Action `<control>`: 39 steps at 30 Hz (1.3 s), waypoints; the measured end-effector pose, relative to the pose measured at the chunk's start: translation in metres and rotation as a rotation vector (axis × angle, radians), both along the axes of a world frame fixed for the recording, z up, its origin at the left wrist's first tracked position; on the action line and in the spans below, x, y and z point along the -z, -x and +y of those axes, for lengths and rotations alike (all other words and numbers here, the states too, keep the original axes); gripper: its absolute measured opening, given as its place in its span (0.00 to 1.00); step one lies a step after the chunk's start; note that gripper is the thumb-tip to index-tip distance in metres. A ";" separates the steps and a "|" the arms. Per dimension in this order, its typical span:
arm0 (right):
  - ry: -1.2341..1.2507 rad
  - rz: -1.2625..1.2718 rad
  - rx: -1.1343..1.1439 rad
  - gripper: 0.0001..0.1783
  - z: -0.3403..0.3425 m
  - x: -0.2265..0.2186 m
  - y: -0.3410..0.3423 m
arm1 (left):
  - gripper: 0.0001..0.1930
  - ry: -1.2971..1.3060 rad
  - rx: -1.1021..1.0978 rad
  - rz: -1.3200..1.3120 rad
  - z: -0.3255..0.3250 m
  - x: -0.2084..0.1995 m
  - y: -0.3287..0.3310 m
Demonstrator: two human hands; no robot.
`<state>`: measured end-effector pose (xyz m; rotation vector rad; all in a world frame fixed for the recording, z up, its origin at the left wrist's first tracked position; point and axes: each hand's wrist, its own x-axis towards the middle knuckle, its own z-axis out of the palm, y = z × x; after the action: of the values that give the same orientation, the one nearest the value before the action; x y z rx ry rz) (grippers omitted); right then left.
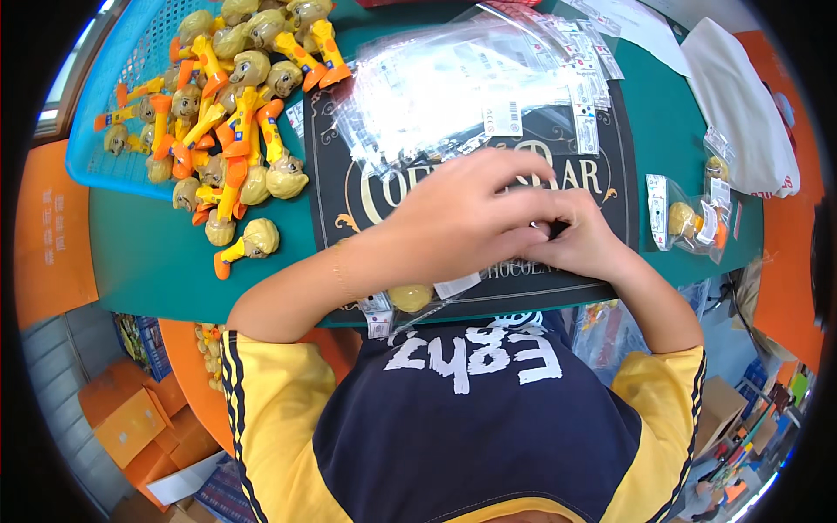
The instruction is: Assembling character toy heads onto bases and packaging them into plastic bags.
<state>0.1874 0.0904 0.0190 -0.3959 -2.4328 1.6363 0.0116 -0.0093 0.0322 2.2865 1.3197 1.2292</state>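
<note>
My left hand (pixel 475 209) and my right hand (pixel 582 237) meet over a black printed mat (pixel 602 261). The fingers of both are bent and closed together. A small glint shows between the fingertips, but what they hold is mostly hidden. Below my left forearm, at the mat's near edge, lies a clear bag with a yellow-haired doll figure (pixel 410 298) and a white label (pixel 458 285) in it. Just beyond my hands is a pile of clear plastic bags (pixel 436 96) with printed labels, shining in the light.
Many yellow-and-orange doll figures (pixel 248 70) heap in and spill from a blue basket (pixel 83 152) at the left. One doll figure (pixel 248 247) lies apart on the green table (pixel 139 253). Bagged figures (pixel 697 220) and a white cloth bag (pixel 737 105) are at the right.
</note>
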 end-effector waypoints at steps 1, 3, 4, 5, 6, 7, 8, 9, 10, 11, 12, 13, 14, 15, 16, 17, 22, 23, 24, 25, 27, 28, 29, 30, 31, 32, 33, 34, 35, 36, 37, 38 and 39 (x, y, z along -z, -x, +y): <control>0.030 -0.050 -0.011 0.10 0.000 -0.001 -0.001 | 0.12 0.263 -0.088 -0.090 -0.004 -0.010 0.003; 0.075 -0.039 0.009 0.10 0.000 0.003 -0.001 | 0.16 0.670 -0.216 -0.255 -0.009 -0.021 0.014; 0.120 -0.024 0.018 0.11 0.000 0.004 -0.001 | 0.16 0.667 -0.214 -0.250 -0.013 -0.023 0.022; 0.136 -0.025 -0.003 0.12 0.002 0.005 -0.003 | 0.16 0.892 -0.146 -0.204 -0.017 -0.024 0.031; 0.135 -0.021 0.002 0.12 0.002 0.006 -0.003 | 0.17 1.118 -0.075 -0.154 -0.020 -0.024 0.038; 0.118 -0.019 0.015 0.11 0.001 0.007 -0.004 | 0.17 1.178 -0.047 -0.148 -0.024 -0.025 0.040; 0.102 -0.017 0.029 0.10 0.001 0.008 -0.005 | 0.17 1.239 -0.018 -0.141 -0.028 -0.025 0.040; 0.103 -0.012 0.034 0.10 0.000 0.008 -0.005 | 0.17 1.197 -0.041 -0.223 -0.035 -0.020 0.036; 0.042 -0.010 0.018 0.08 0.000 0.009 -0.005 | 0.17 1.198 -0.037 -0.216 -0.039 -0.017 0.033; -0.019 -0.009 0.003 0.07 -0.001 0.010 -0.005 | 0.18 1.120 -0.089 -0.246 -0.042 -0.016 0.027; -0.021 -0.006 0.008 0.07 -0.001 0.011 -0.003 | 0.18 1.038 -0.142 -0.278 -0.042 -0.015 0.021; -0.062 0.038 -0.043 0.07 -0.001 0.012 -0.002 | 0.19 0.990 -0.163 -0.267 -0.041 -0.014 0.016; -0.104 0.081 -0.093 0.08 0.000 0.012 -0.001 | 0.19 0.987 -0.157 -0.263 -0.038 -0.013 0.013; -0.118 0.002 -0.141 0.09 0.002 0.009 -0.001 | 0.20 0.962 -0.170 -0.200 -0.034 -0.011 0.013; -0.125 0.001 -0.135 0.09 0.002 0.008 -0.003 | 0.21 0.936 -0.182 -0.139 -0.029 -0.011 0.012; -0.162 0.039 -0.128 0.10 0.002 0.007 -0.005 | 0.21 0.993 -0.183 -0.157 -0.025 -0.011 0.011; -0.127 -0.078 -0.086 0.20 0.005 -0.010 -0.023 | 0.21 0.991 -0.195 -0.254 -0.028 -0.001 0.012; -0.066 -0.053 -0.064 0.19 0.004 -0.004 -0.029 | 0.21 0.986 -0.220 -0.297 -0.031 0.002 0.013; -0.066 -0.055 -0.057 0.19 0.001 -0.011 -0.031 | 0.22 0.981 -0.241 -0.343 -0.032 0.005 0.013; -0.058 -0.158 -0.034 0.18 -0.003 -0.022 -0.032 | 0.22 0.984 -0.242 -0.341 -0.032 0.004 0.014; -0.123 -0.181 0.013 0.16 -0.012 -0.025 -0.034 | 0.22 1.012 -0.223 -0.284 -0.028 -0.004 0.016; -0.123 -0.184 0.022 0.16 -0.015 -0.018 -0.034 | 0.23 1.037 -0.206 -0.228 -0.024 -0.010 0.016; -0.232 -0.102 0.062 0.15 -0.017 -0.011 -0.035 | 0.22 0.992 -0.185 -0.166 -0.019 -0.016 0.017; -0.341 -0.019 0.096 0.14 -0.019 -0.007 -0.034 | 0.22 0.993 -0.183 -0.166 -0.012 -0.018 0.019; -0.339 -0.024 0.111 0.11 -0.021 -0.007 -0.032 | 0.21 1.020 -0.175 -0.194 -0.003 -0.018 0.020; -0.340 -0.025 0.114 0.11 -0.023 -0.008 -0.032 | 0.21 1.047 -0.166 -0.223 0.004 -0.017 0.020; -0.347 -0.035 0.117 0.09 -0.023 -0.010 -0.031 | 0.16 0.955 -0.164 -0.270 0.009 -0.011 0.017; -0.353 -0.044 0.121 0.08 -0.023 -0.011 -0.031 | 0.16 0.953 -0.161 -0.268 0.011 -0.009 0.017; -0.356 -0.044 0.124 0.08 -0.023 -0.013 -0.031 | 0.14 1.020 -0.145 -0.305 0.013 -0.007 0.017; -0.299 -0.065 0.131 0.08 -0.022 -0.014 -0.031 | 0.11 1.088 -0.125 -0.340 0.016 -0.005 0.018; -0.241 -0.086 0.137 0.08 -0.021 -0.015 -0.030 | 0.10 1.095 -0.122 -0.330 0.016 0.001 0.019; -0.243 -0.086 0.142 0.08 -0.020 -0.014 -0.030 | 0.10 1.093 -0.117 -0.328 0.014 0.004 0.020; -0.226 -0.140 0.171 0.08 -0.020 -0.012 -0.031 | 0.10 1.099 -0.131 -0.491 0.011 0.007 0.019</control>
<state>0.2184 0.0704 0.0307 -0.6801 -2.5670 1.2888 -0.0071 0.0016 0.0253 1.0721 1.4251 0.7006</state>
